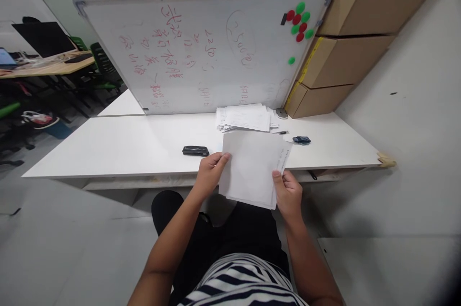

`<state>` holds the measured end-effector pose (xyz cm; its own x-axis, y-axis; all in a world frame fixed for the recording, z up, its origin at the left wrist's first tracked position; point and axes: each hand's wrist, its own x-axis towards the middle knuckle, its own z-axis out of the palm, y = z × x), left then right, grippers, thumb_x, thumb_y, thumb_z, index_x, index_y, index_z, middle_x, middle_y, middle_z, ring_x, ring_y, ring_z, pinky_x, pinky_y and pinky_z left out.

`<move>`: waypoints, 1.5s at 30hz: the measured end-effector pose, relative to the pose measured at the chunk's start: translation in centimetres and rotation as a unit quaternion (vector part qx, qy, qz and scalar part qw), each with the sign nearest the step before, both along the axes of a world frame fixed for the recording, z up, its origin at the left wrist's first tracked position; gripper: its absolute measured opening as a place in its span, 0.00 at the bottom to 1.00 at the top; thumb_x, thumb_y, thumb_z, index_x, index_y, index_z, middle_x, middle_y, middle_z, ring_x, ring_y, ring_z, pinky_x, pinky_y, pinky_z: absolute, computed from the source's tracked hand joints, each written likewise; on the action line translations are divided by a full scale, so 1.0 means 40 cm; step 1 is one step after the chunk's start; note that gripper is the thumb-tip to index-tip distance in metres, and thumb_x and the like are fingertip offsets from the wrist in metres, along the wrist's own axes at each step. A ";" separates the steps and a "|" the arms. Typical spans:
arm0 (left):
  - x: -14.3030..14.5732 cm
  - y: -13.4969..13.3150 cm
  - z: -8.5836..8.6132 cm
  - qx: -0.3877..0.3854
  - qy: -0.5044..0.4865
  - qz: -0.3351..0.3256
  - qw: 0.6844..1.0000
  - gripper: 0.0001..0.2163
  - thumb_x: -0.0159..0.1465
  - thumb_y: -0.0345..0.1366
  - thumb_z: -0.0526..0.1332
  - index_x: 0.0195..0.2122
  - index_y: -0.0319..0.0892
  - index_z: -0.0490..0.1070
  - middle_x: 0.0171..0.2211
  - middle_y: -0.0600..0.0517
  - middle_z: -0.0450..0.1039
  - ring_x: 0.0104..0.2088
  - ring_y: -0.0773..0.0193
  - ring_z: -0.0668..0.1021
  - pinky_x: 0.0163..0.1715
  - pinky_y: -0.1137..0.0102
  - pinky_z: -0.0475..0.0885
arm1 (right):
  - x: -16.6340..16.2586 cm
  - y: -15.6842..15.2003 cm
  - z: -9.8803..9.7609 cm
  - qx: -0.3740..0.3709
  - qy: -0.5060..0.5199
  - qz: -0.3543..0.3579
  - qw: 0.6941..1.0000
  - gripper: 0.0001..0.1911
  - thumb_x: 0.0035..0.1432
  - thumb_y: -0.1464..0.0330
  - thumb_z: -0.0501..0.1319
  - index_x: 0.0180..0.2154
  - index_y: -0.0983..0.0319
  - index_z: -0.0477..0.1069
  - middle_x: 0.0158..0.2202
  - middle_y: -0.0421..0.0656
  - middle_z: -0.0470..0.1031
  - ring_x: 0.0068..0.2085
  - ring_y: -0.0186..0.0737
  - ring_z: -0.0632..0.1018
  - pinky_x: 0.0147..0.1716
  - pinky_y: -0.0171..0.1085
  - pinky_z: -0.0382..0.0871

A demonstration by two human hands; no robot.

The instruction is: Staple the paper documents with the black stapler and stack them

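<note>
Several sheets of paper (248, 169) are held up in front of me at the desk's front edge, their edges not quite lined up. The top sheet's face looks blank, and printed text shows on a sheet behind it at the right. My left hand (212, 171) pinches their left edge, thumb on top. At the lower right edge, my right hand (289, 195) grips them between thumb and fingers. Beyond the sheets lies a pile of papers (247, 117). A black stapler (195, 151) rests left of my left hand.
A whiteboard (223, 56) with red writing and round magnets stands along the back of the white desk (126, 145). Cardboard boxes (331, 61) are stacked at the right. A small dark packet (301, 140) lies on the desk's right part. A monitor (43, 39) stands on another table far left.
</note>
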<state>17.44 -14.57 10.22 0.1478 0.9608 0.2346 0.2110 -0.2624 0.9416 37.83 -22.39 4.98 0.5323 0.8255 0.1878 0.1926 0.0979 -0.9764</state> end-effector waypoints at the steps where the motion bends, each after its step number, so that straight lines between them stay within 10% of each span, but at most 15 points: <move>1: 0.000 0.019 -0.003 0.004 0.003 0.014 1.000 0.18 0.62 0.48 0.58 0.21 0.41 0.66 0.20 0.56 0.60 0.24 0.69 0.63 0.25 0.73 0.59 | 0.007 0.000 -0.004 0.000 0.002 -0.013 1.000 0.20 0.55 0.51 0.60 0.31 0.62 0.72 0.27 0.40 0.73 0.29 0.38 0.71 0.27 0.35 0.64; 6: -0.036 0.181 0.010 0.026 0.048 0.140 0.989 0.16 0.62 0.47 0.58 0.27 0.39 0.73 0.22 0.56 0.67 0.25 0.68 0.68 0.26 0.73 0.60 | 0.083 -0.012 -0.023 0.015 -0.041 -0.182 0.982 0.22 0.55 0.50 0.60 0.27 0.63 0.70 0.23 0.39 0.71 0.27 0.37 0.70 0.27 0.34 0.63; 11: -0.041 0.350 0.100 0.208 0.146 0.272 0.928 0.17 0.67 0.45 0.54 0.30 0.39 0.73 0.24 0.54 0.69 0.27 0.69 0.69 0.32 0.73 0.62 | 0.191 -0.066 -0.059 0.010 -0.095 -0.323 0.942 0.22 0.56 0.50 0.59 0.25 0.63 0.69 0.22 0.40 0.70 0.26 0.37 0.69 0.28 0.35 0.61; 15: 0.099 0.467 0.114 0.318 0.209 0.205 0.902 0.18 0.71 0.43 0.48 0.40 0.37 0.73 0.40 0.46 0.75 0.43 0.64 0.73 0.46 0.70 0.63 | 0.244 -0.130 -0.090 -0.026 -0.105 -0.347 0.932 0.23 0.58 0.50 0.58 0.31 0.64 0.73 0.27 0.44 0.75 0.30 0.40 0.73 0.31 0.36 0.64; 18: 0.241 0.529 0.035 0.292 0.329 0.052 0.896 0.17 0.70 0.42 0.48 0.48 0.39 0.72 0.53 0.43 0.70 0.56 0.57 0.68 0.55 0.64 0.60 | 0.268 -0.169 -0.095 -0.059 -0.139 -0.362 0.920 0.25 0.58 0.48 0.56 0.33 0.65 0.74 0.28 0.46 0.76 0.30 0.42 0.74 0.31 0.36 0.64; 21: 0.330 0.552 -0.084 0.171 0.488 -0.094 0.851 0.18 0.68 0.45 0.51 0.53 0.43 0.69 0.58 0.42 0.66 0.59 0.50 0.65 0.57 0.55 0.58 | 0.288 -0.189 -0.089 -0.072 -0.166 -0.370 0.911 0.27 0.58 0.47 0.55 0.33 0.65 0.75 0.27 0.46 0.77 0.30 0.42 0.75 0.31 0.36 0.65; 26: 0.319 0.574 -0.193 0.155 0.538 -0.101 0.822 0.24 0.68 0.46 0.50 0.64 0.49 0.56 0.67 0.44 0.52 0.66 0.49 0.55 0.60 0.51 0.53 | 0.305 -0.186 -0.103 -0.062 -0.170 -0.375 0.909 0.25 0.59 0.49 0.55 0.34 0.65 0.75 0.28 0.46 0.77 0.30 0.42 0.75 0.32 0.37 0.66; 40: 0.343 0.679 -0.155 0.051 0.481 -0.036 0.874 0.23 0.61 0.52 0.58 0.55 0.52 0.69 0.61 0.50 0.62 0.58 0.47 0.65 0.52 0.54 0.65 | 0.289 -0.185 -0.156 -0.019 -0.334 -0.306 0.891 0.16 0.62 0.59 0.56 0.34 0.63 0.76 0.28 0.47 0.79 0.29 0.42 0.78 0.32 0.38 0.70; 45: 0.369 0.585 -0.126 0.079 0.364 -0.036 0.927 0.24 0.62 0.46 0.59 0.57 0.44 0.66 0.60 0.44 0.63 0.63 0.48 0.60 0.60 0.53 0.57 | 0.284 -0.187 -0.158 -0.030 -0.313 -0.339 0.887 0.16 0.63 0.60 0.55 0.39 0.64 0.75 0.33 0.50 0.80 0.32 0.43 0.78 0.33 0.39 0.71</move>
